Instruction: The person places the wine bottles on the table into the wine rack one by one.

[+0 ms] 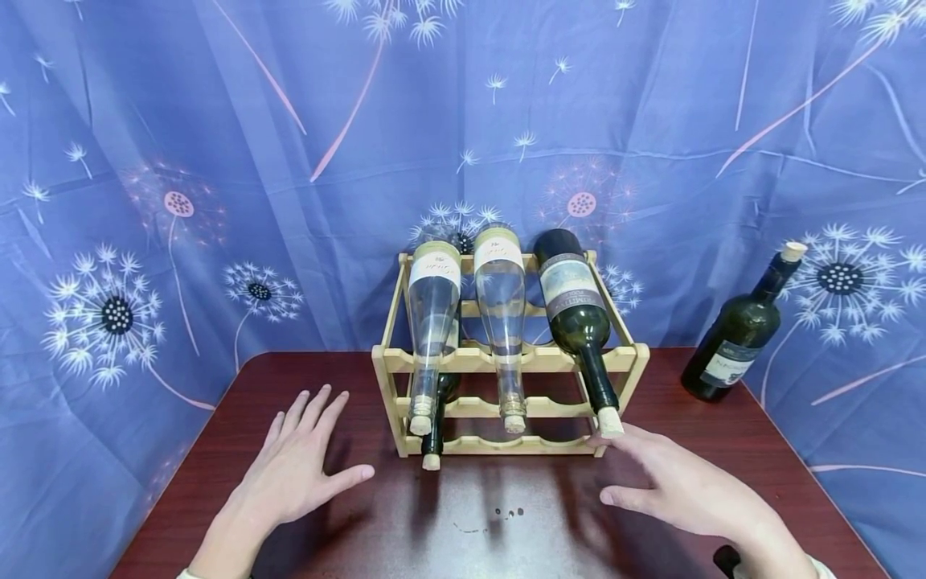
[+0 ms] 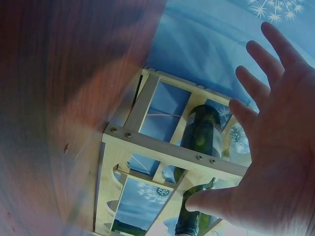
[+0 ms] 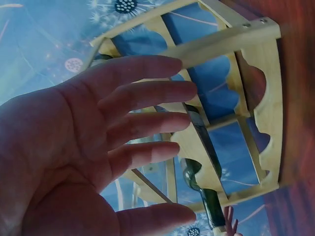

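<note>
A pale wooden wine rack stands on the table. Across its top tier lie two clear bottles, one at left and one in the middle, plus a dark green bottle at right, corked necks forward. Below the left one, another dark bottle is partly hidden. My left hand is left of the rack, fingers straight and spread, holding nothing; the left wrist view shows this hand too. Beside the front right leg is my right hand, its fingers extended around nothing; contact with the rack is unclear.
A dark green corked bottle stands at the back right of the reddish-brown table. Behind the table hangs a blue dandelion-print cloth. Small dark marks show on the tabletop before the rack. A black object is near the right wrist.
</note>
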The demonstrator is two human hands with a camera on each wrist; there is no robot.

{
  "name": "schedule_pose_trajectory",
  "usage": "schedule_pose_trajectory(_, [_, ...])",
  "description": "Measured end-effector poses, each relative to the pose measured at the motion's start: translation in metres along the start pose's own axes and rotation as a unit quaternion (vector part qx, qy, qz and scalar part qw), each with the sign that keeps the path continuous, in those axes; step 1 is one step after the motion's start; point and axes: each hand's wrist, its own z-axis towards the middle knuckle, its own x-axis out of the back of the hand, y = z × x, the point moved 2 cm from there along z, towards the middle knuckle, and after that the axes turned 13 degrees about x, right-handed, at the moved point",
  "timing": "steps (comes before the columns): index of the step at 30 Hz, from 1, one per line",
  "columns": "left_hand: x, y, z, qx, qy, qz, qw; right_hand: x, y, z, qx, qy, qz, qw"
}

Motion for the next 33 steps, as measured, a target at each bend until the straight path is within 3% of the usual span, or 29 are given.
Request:
schedule_pose_trajectory(13, [-0.001,-0.002,0.000,0.001,0.001,-0.001,1.0000,0.016,0.019,-0.013,-0.073,-0.017,-0.022,0.997])
schedule_pose_trajectory(19, [0.000,-0.001,-0.001,-0.002,0.007,-0.001,1.0000,0.017,0.036,-0.018,-0.115,-0.002,-0.045,0.992])
schedule_pose_trajectory(26, [-0.001,-0.003,0.000,-0.001,0.006,0.001,1.0000,0.015,0.051,-0.022,-0.102,0.040,-0.059,0.992])
schedule_pose_trajectory(33, [-0.001,-0.004,0.001,-0.001,0.007,0.004,1.0000,0.017,0.062,-0.024,-0.118,0.069,-0.068,0.988])
